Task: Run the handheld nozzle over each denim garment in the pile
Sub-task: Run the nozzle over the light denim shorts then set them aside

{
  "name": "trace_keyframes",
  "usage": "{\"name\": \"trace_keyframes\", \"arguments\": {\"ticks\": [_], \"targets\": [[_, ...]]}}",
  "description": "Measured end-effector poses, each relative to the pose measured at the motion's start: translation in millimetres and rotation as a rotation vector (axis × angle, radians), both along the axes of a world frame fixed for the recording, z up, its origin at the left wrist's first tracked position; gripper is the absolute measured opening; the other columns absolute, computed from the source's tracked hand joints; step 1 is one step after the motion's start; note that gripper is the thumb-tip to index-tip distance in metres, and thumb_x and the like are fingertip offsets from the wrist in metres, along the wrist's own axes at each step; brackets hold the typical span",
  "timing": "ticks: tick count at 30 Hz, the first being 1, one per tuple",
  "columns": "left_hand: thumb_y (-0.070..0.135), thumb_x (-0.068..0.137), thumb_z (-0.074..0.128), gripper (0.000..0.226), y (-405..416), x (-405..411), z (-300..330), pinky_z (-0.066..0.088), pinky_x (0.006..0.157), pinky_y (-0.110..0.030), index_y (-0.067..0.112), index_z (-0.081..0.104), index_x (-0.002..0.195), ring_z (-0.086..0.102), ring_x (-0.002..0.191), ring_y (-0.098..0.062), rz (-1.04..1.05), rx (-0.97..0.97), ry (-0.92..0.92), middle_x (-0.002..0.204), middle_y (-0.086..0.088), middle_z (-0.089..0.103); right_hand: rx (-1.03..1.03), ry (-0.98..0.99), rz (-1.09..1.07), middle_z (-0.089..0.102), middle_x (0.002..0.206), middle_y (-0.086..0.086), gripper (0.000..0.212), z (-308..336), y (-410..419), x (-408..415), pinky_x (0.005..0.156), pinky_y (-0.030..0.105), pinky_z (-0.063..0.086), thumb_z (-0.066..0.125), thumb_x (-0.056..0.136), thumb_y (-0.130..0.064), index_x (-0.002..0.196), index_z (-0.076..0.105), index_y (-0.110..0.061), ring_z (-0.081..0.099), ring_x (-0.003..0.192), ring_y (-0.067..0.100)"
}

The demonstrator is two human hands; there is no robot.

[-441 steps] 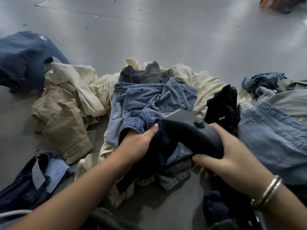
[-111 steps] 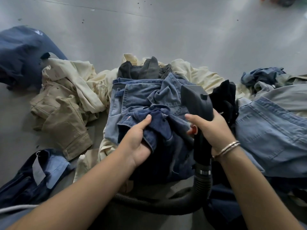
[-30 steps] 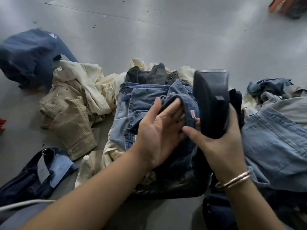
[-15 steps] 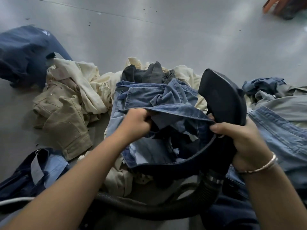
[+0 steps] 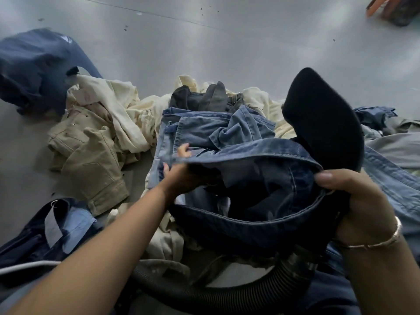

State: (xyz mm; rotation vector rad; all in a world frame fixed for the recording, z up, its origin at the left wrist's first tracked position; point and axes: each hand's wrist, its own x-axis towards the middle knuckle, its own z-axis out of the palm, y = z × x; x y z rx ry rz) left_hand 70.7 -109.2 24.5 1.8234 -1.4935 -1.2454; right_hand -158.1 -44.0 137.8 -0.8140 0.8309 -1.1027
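The left hand gripped one edge of the dark denim garment, stretching its opening wide above the pile on the floor. The right hand pinched the opposite edge together with the black nozzle (its ribbed hose trailed below).

A garment workshop or laundry floor, by the look — a bare grey concrete floor strewn with a pile of jeans, khaki trousers and a ribbed hose.
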Motion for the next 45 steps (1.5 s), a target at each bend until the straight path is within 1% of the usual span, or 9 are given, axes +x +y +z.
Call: {"name": "trace_keyframes", "arguments": {"ticks": [4, 10, 23, 27, 37, 42, 43, 44, 45], "targets": [[0.027, 0.099, 0.045, 0.042, 8.8, -2.6, -1.9, 0.021, 0.116, -0.036, 0.001, 0.051, 0.132, 0.038, 0.136, -0.029, -0.012, 0.296, 0.298, 0.143, -0.014, 0.047, -0.033, 0.019, -0.048, 0.074, 0.071, 0.004, 0.037, 2.1, -0.1, -5.9, 0.055, 0.028, 0.057, 0.047, 0.058, -0.008, 0.078, 0.079, -0.012, 0.071, 0.062, 0.017], [0.001, 0.074, 0.052, 0.013, 1.8, 3.1, 19.9, 0.052, 0.049, -0.025, 0.006, 0.064, 0.076, 0.065, 0.053, -0.024, 0.079, 0.433, 0.611, 0.066, -0.013, 0.068, 0.060, 0.229, -0.338, 0.070, 0.067, 0.005, 0.026, -15.5, -36.6, -41.1, 0.055, 0.031, 0.057, 0.052, 0.071, 0.008, 0.084, 0.070, -0.006, 0.068, 0.059, 0.020], [0.022, 0.072, 0.054, 0.044, -5.0, 22.3, 51.4, 0.047, 0.101, -0.045, -0.001, 0.072, 0.105, 0.064, 0.102, -0.032, -0.117, 0.285, 1.198, 0.106, -0.017, 0.071, -0.136, 0.451, -0.510, 0.065, 0.061, -0.002, 0.034, -38.6, -36.1, -38.1, 0.047, 0.024, 0.052, 0.077, 0.067, 0.001, 0.094, 0.057, -0.009, 0.061, 0.046, 0.013], [0.022, 0.064, 0.052, 0.042, 4.1, 7.2, 43.3, 0.048, 0.073, -0.036, 0.002, 0.074, 0.094, 0.058, 0.081, -0.029, -0.132, 0.357, 1.115, 0.091, -0.015, 0.070, -0.323, 0.437, -0.271, 0.067, 0.076, -0.001, 0.049, -47.2, -24.1, 1.2, 0.066, 0.023, 0.054, 0.066, 0.064, 0.005, 0.110, 0.051, -0.005, 0.066, 0.072, 0.015], [0.019, 0.064, 0.056, 0.043, 3.0, 4.8, 45.8, 0.055, 0.088, -0.041, 0.001, 0.072, 0.099, 0.069, 0.092, -0.029, 0.135, 0.149, 1.542, 0.100, -0.017, 0.072, -0.433, 0.446, -0.179, 0.059, 0.084, 0.000, 0.059, -53.4, -30.8, 5.0, 0.070, 0.020, 0.046, 0.060, 0.063, 0.007, 0.114, 0.048, -0.022, 0.059, 0.074, 0.007], [0.010, 0.078, 0.041, 0.051, -13.6, 29.0, 62.0, 0.033, 0.108, -0.045, -0.014, 0.051, 0.121, 0.062, 0.098, -0.048, 0.356, -0.088, 1.825, 0.109, -0.037, 0.059, -0.421, 0.335, -0.143, 0.065, 0.091, 0.006, 0.070, -69.4, 7.0, 6.1, 0.074, 0.027, 0.053, 0.068, 0.061, -0.007, 0.121, 0.052, -0.040, 0.063, 0.080, 0.018], [0.000, 0.080, 0.042, 0.044, -11.1, 28.1, 64.5, -0.030, 0.102, -0.026, -0.027, 0.048, 0.115, 0.056, 0.094, -0.062, 0.251, -0.103, 1.917, 0.104, -0.050, 0.053, -0.387, 0.342, -0.060, 0.067, 0.101, 0.005, 0.074, -76.7, 13.4, 13.7, 0.080, 0.029, 0.053, 0.067, 0.061, -0.007, 0.123, 0.051, -0.046, 0.065, 0.089, 0.019], [-0.006, 0.084, 0.044, 0.039, -7.8, 29.9, 71.8, 0.043, 0.037, -0.058, -0.034, 0.045, 0.111, 0.050, 0.095, -0.069, 0.292, -0.106, 1.827, 0.102, -0.058, 0.045, -0.355, 0.362, 0.030, 0.068, 0.110, 0.002, 0.077, -84.2, 18.2, 22.7, 0.087, 0.031, 0.052, 0.066, 0.062, -0.004, 0.125, 0.049, -0.046, 0.066, 0.097, 0.018], [-0.004, 0.091, 0.044, 0.037, -9.7, 31.0, 71.9, 0.034, 0.098, -0.067, -0.035, 0.043, 0.111, 0.048, 0.099, -0.069, 0.347, -0.120, 1.747, 0.104, -0.060, 0.042, -0.322, 0.384, 0.100, 0.067, 0.117, 0.000, 0.078, -89.2, 21.5, 31.6, 0.093, 0.037, 0.051, 0.065, 0.064, 0.000, 0.128, 0.047, -0.041, 0.065, 0.105, 0.019]]}}
